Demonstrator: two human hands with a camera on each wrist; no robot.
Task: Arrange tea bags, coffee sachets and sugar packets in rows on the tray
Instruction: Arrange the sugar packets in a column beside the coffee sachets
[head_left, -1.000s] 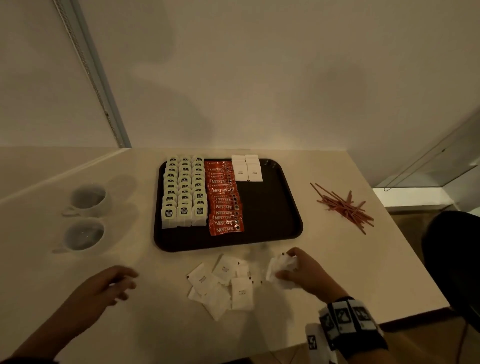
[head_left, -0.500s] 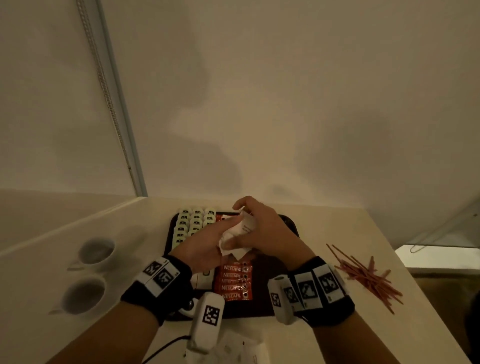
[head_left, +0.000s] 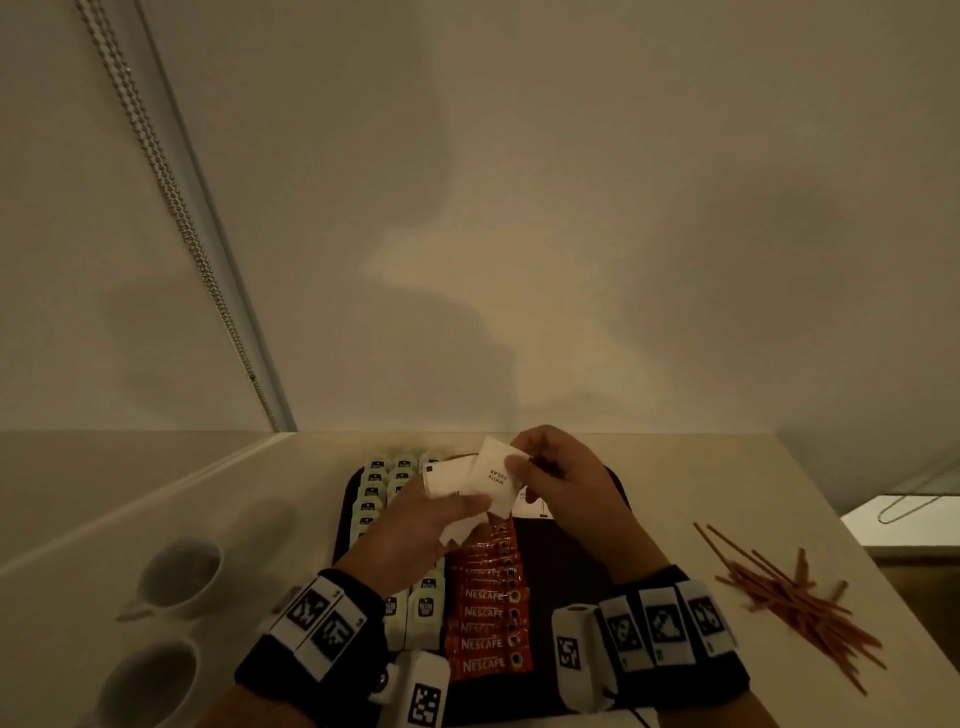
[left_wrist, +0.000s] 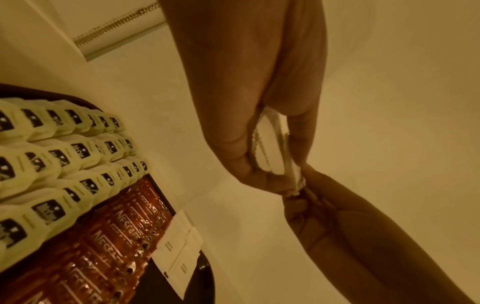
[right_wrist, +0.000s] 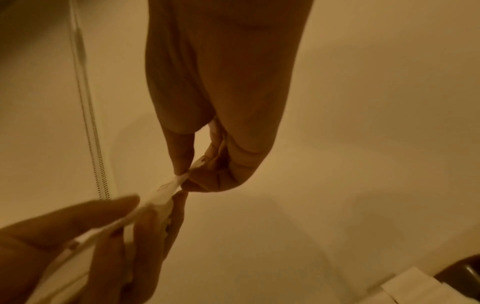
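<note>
A dark tray (head_left: 618, 509) holds rows of pale green tea bags (head_left: 375, 493) on the left, a column of red Nescafe sachets (head_left: 485, 613) in the middle, and white sugar packets (left_wrist: 179, 255) at its far right. Above the tray my left hand (head_left: 431, 519) grips a small stack of white sugar packets (head_left: 452, 478) between thumb and fingers. My right hand (head_left: 561, 483) pinches the top packet (head_left: 493, 475), printed "white sugar", at its edge. In the left wrist view the stack (left_wrist: 270, 152) shows edge-on between my fingers.
Two white cups (head_left: 179, 571) stand on the table left of the tray. A loose pile of red stirrers (head_left: 795, 597) lies to the right. The wall rises right behind the table, with a blind chain (head_left: 171, 208) at the left.
My right hand brought sugar packets from the table's front edge up over the tray. My left hand came up and took hold of the stack. The head view tilted upward.
</note>
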